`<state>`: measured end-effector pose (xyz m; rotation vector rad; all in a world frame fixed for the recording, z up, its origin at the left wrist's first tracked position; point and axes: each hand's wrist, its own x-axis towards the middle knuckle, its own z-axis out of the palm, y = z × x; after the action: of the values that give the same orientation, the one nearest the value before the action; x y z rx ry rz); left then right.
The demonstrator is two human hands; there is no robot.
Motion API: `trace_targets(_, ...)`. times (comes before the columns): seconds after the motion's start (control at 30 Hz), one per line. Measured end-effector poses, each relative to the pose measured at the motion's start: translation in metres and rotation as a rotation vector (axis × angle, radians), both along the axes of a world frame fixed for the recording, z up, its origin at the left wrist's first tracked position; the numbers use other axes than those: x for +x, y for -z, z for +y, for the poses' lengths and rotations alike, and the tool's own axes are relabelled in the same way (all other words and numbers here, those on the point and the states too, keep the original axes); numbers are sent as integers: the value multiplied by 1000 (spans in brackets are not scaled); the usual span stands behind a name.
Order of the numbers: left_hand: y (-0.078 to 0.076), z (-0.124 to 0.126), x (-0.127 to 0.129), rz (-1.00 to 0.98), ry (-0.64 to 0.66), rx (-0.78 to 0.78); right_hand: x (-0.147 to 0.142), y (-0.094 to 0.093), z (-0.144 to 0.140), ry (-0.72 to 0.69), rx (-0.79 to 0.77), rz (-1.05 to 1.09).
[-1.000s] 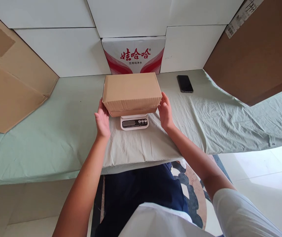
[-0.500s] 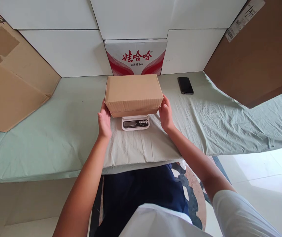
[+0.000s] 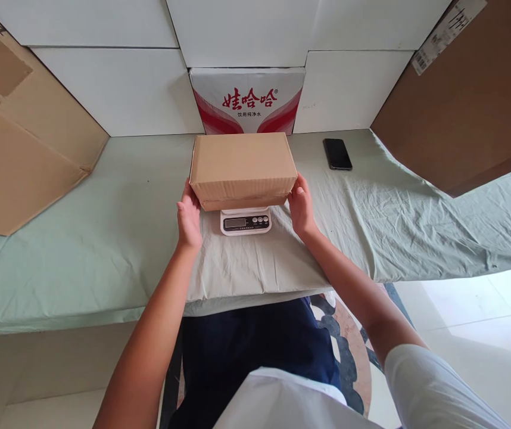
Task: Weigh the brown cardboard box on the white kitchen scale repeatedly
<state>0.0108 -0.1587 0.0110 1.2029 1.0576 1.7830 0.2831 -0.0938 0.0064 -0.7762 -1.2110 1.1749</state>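
Observation:
A closed brown cardboard box [image 3: 243,168] rests on a small white digital scale [image 3: 245,221] in the middle of the cloth-covered table [image 3: 103,238]. My left hand [image 3: 189,217] presses against the box's left end, fingers together. Against the right end lies my right hand [image 3: 301,206]. Both hands grip the box from the sides. Only the scale's front panel with display and buttons shows below the box.
A black phone [image 3: 337,154] lies at the back right. A white carton with red print [image 3: 247,101] stands behind the box among white panels. Large cardboard sheets lean at the left [image 3: 18,137] and right [image 3: 465,101]. The table's front edge is close to my body.
My left hand has moved in from beside the box to touch its left end. The box and scale stay in place; the view shifted slightly.

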Motion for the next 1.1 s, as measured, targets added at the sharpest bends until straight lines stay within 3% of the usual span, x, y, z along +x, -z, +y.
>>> trace_targets(0.77,2,0,0,4,1,-18,2,0,-1,-4,10,16)
trace_targets(1.1,2,-1,1,2,-4,-27,0,-10,-6,5,-31,48)
